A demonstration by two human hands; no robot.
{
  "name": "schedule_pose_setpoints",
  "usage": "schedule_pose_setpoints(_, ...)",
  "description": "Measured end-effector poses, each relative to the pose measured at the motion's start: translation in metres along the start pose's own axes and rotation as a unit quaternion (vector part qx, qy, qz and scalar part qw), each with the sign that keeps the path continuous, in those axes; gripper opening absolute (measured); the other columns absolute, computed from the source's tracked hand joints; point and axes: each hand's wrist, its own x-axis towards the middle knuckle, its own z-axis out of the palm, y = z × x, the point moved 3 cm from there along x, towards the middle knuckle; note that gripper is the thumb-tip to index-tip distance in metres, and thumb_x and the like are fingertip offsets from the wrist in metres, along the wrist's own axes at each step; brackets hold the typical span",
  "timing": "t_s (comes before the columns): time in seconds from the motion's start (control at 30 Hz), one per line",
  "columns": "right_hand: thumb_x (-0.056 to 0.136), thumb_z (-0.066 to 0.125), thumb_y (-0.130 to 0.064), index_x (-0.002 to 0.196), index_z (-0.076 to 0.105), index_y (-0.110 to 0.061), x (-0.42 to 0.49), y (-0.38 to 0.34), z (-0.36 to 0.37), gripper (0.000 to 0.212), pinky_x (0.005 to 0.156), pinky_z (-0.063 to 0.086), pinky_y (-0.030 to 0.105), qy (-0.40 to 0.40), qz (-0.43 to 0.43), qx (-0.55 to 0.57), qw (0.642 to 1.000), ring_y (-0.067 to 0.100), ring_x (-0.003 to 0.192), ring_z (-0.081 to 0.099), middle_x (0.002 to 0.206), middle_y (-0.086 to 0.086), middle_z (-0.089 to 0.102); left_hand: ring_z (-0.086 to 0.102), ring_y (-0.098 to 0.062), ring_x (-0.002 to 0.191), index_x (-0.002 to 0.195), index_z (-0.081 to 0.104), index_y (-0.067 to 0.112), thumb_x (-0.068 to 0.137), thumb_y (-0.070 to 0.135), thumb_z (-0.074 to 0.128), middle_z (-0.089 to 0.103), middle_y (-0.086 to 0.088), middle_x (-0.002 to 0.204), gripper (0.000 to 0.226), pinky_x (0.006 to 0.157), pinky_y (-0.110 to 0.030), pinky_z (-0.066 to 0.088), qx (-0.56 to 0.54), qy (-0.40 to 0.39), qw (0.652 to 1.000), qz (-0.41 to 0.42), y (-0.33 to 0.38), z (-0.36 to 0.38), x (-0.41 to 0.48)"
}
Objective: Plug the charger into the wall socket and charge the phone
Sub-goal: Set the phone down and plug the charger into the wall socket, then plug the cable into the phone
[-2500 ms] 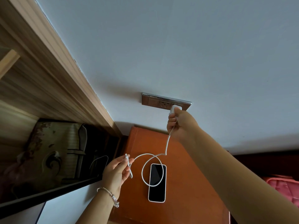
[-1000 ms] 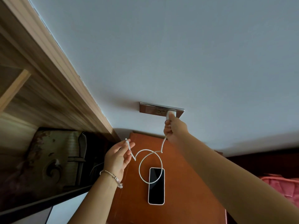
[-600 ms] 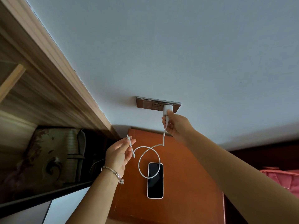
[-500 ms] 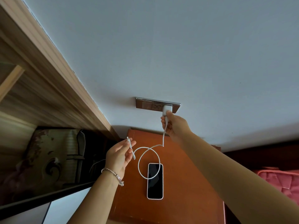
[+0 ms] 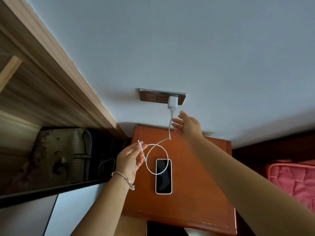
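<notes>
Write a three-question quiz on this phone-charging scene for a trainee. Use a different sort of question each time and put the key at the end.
1. True or false: the right hand grips the charger that sits in the wall socket.
2. Fill in: the left hand pinches the free end of the white ____.
3. Multiple choice: the phone lies
A) in the right hand
B) flat on the orange-brown table
C) in the left hand

Key: 1 false, the hand is open and off the charger; 2 cable; 3 B.
</notes>
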Motion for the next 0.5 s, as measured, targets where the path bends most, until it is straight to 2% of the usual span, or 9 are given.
schedule_pose_setpoints(0.1,0.093,0.054,-0.033,0.11,0.056,-0.008,-0.013,0.024,-0.026,0.031,0.064,0.052,0.026,0.032,-0.008,-0.024,0.999,0.018,0.079,0.067,0.091,0.007,0.07,0.052,-0.005,0.06,0.107,0.065,0.005,0.09,0.012,0.058,0.07,-0.009,0.101,0.02,0.055,-0.014,0.051,-0.011,-0.001,1.0,-0.003,-0.007,0.002,-0.011)
schedule_pose_setpoints(0.2,0.094,0.053,-0.023,0.101,0.058,-0.008,-0.027,0.04,-0.048,0.018,0.06,0.051,0.023,0.042,-0.012,-0.025,0.999,0.015,0.069,0.063,0.084,0.006,0.07,0.051,-0.005,0.061,0.103,0.066,0.007,0.09,0.011,0.058,0.07,-0.008,0.099,0.016,0.055,-0.015,0.051,-0.018,0.004,1.0,0.007,-0.013,0.003,-0.025)
schedule_pose_setpoints(0.33,0.094,0.049,-0.011,0.1,0.063,-0.007,-0.048,0.061,-0.068,0.015,0.058,0.05,0.02,-0.028,-0.033,-0.078,0.996,0.014,0.068,0.063,0.083,0.006,0.071,0.055,-0.005,0.057,0.101,0.067,0.009,0.089,0.012,0.059,0.071,-0.006,0.096,0.015,0.057,-0.015,0.052,-0.022,0.022,0.999,0.018,-0.029,-0.001,-0.047)
schedule_pose_setpoints(0.5,0.094,0.046,-0.006,0.095,0.067,-0.011,-0.072,0.087,-0.085,0.022,0.079,0.054,0.03,-0.133,-0.058,-0.177,0.973,0.018,0.085,0.069,0.085,0.001,0.075,0.051,-0.006,0.064,0.095,0.068,0.012,0.088,0.015,0.06,0.072,-0.006,0.097,0.011,0.06,-0.017,0.047,-0.023,0.025,0.999,0.017,-0.055,0.0,-0.076)
